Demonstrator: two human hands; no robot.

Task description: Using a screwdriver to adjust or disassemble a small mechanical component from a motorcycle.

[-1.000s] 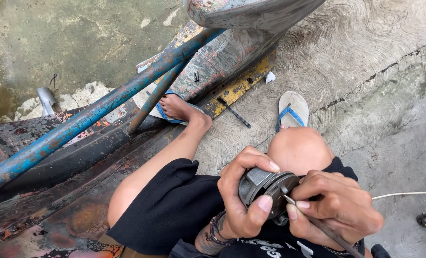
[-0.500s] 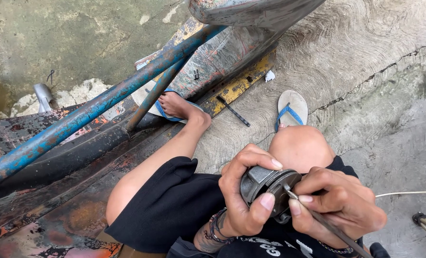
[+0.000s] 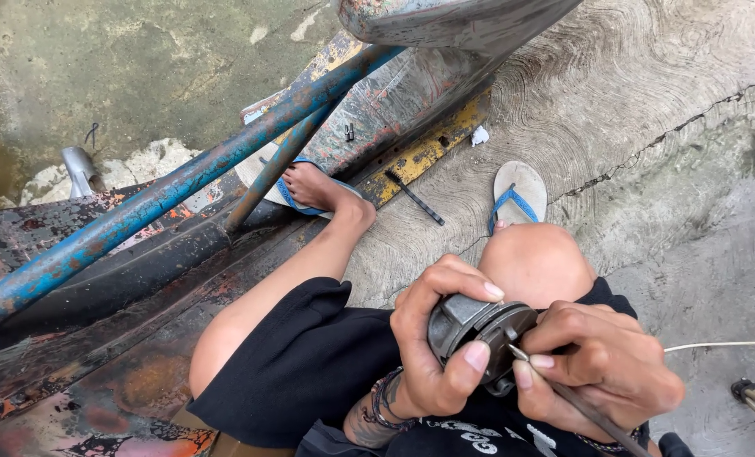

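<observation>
Site: a rough concrete floor (image 3: 691,101) with a crack running across it, seen from above by a person seated low. To the left lies a rusted metal frame (image 3: 98,338) with flaking paint, crossed by a long blue pipe (image 3: 183,182) that runs from lower left to upper right. One foot rests in a blue sandal (image 3: 310,190) against the frame; the other sandal (image 3: 517,195) sits ahead of the bent knee (image 3: 534,262). A thin dark rod (image 3: 416,199) lies loose on the floor between the two feet.

Item in hand: a round grey metal part (image 3: 475,334), ribbed and roughly cylindrical, held just below the knee, over the lap. Its long axis runs about left to right, with the darker open face turned toward the right hand.

Left hand (image 3: 437,355): closed around the part from the left, fingers curled over the top, thumb pressed on the near face. It carries the part's whole weight.

Right hand (image 3: 602,372): closed in a pinch on a thin metal tool (image 3: 581,406), whose shaft runs down and to the right, out of view at the lower edge. The tool's tip touches the rim of the part's right-hand face, just beside the left thumb.

Finding: both hands are on the work; the tool meets the part from the right, at an angle to the part's axis.
</observation>
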